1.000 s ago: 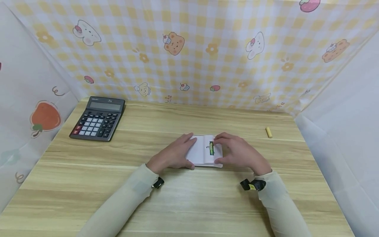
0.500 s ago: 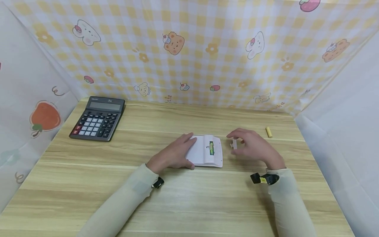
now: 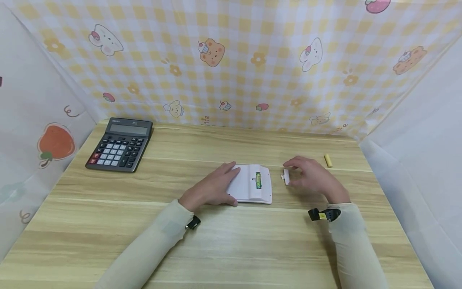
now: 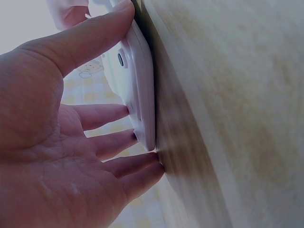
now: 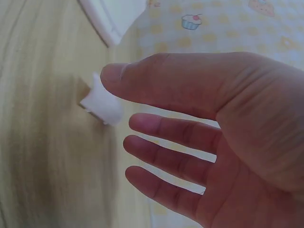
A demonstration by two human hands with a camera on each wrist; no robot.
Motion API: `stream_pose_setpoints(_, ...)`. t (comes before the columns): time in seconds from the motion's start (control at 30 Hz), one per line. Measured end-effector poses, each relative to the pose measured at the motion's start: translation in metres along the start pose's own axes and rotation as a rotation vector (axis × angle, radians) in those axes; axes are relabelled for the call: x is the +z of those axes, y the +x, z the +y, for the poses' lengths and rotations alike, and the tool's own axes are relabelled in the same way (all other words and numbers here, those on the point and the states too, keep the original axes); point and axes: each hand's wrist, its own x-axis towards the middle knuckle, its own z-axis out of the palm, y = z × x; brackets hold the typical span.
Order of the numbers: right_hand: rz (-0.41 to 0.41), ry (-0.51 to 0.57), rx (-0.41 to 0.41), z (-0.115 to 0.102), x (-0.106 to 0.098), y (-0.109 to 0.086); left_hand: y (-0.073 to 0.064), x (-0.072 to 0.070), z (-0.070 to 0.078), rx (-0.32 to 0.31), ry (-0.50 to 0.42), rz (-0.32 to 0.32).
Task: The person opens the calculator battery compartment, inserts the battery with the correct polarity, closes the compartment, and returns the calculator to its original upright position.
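Observation:
A white calculator [image 3: 242,184] lies face down at mid-table, its battery slot uncovered with a green battery [image 3: 258,180] inside. My left hand [image 3: 213,186] holds its left end, thumb on the near edge and fingers on the far side; the left wrist view shows the fingertips along the rim of the casing [image 4: 142,85]. To the right, a small white battery cover [image 3: 286,176] rests on the table. Close beside this cover [image 5: 102,102], my right hand [image 3: 312,178] has its fingers spread and relaxed, with nothing between them.
A dark grey calculator [image 3: 120,144] lies face up at the back left. One yellow battery [image 3: 328,160] lies on the wooden table [image 3: 231,249], behind and right of the right hand. A checked cloth [image 3: 231,80] hangs along the back edge.
My right hand has lifted the battery cover off the white calculator, carried it right, set it on the table and let go. The left hand has stayed in place.

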Motion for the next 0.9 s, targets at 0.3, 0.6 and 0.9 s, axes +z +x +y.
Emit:
stream_pose_setpoints(0.3, 0.009, -0.047, -0.023, 0.001, 0.010, 0.004, 0.001, 0.002, 0.000, -0.003, -0.001, 0.012)
stream_pose_setpoints(0.6, -0.011, -0.080, 0.031, -0.001, 0.015, 0.008, 0.001, 0.001, 0.000, -0.002, -0.001, 0.011)
stream_pose_setpoints(0.9, -0.013, -0.081, 0.066, -0.003, 0.013, 0.007, 0.001, 0.001, 0.001, -0.012, -0.002, 0.002)
